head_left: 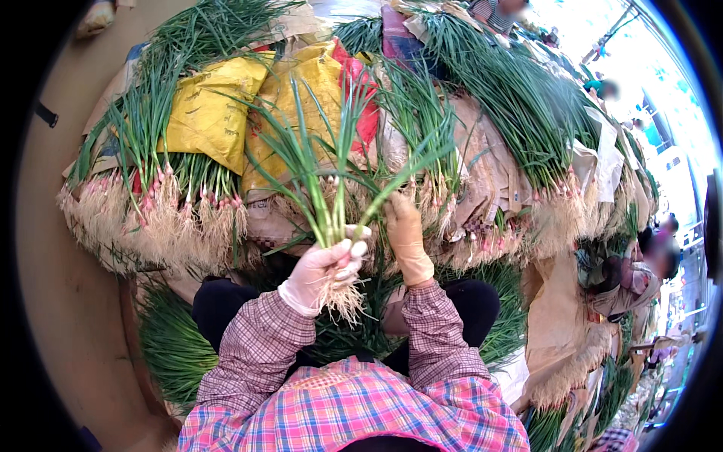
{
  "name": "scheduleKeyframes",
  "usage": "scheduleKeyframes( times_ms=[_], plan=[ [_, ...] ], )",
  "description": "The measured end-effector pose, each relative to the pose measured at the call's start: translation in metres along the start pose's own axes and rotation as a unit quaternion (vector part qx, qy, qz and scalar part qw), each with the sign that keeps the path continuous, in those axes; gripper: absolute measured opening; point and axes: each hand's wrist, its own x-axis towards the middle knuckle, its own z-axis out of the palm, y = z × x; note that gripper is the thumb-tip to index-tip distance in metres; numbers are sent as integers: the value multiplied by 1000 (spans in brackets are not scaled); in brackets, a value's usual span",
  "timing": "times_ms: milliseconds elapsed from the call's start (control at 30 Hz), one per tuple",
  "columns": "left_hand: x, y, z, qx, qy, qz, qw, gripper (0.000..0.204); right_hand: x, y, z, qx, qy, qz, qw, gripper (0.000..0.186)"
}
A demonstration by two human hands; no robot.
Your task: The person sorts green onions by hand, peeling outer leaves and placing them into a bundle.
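Note:
My left hand (324, 267), in a pale glove, grips a small bunch of green onions (331, 222) upright by its white bulbs, with the roots hanging below and the leaves fanning upward. My right hand (407, 237), in a tan glove, is closed at the leaves just right of that bunch, its fingertips on a green leaf. Behind both hands lie piles of onions (199, 207) with pink bulbs and long pale roots, among yellow sacks (207, 109), a red sack (358, 98) and brown sacking (482, 151).
More onions (173, 346) lie below the heap, around my knees. Brown sacking (557, 301) is at the right. A tan floor (75, 316) runs along the left. Several other people (633, 271) are at the right and upper right edge, among more piles.

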Motion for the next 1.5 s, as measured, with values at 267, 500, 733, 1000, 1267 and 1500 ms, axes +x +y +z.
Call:
scheduleKeyframes(
  times_ms=[267,500,733,1000,1267,1500],
  plan=[
    [4,16,2,61,31,181,981,36,-12,1,-18,-137,-2,90,987,14],
    [20,-10,-26,206,218,104,948,13,15,-17,-19,-287,89,-19,954,13],
    [27,-28,-47,232,270,129,925,7,-76,-52,5,-191,-86,-57,976,15],
    [29,-28,-44,220,306,89,922,22,-26,-27,10,459,-103,346,812,27],
    [19,-25,-43,190,322,84,924,21,-34,-25,-10,365,23,378,850,22],
    [19,-24,-29,157,278,30,947,12,-36,-22,24,656,-26,423,625,15]
  ],
)
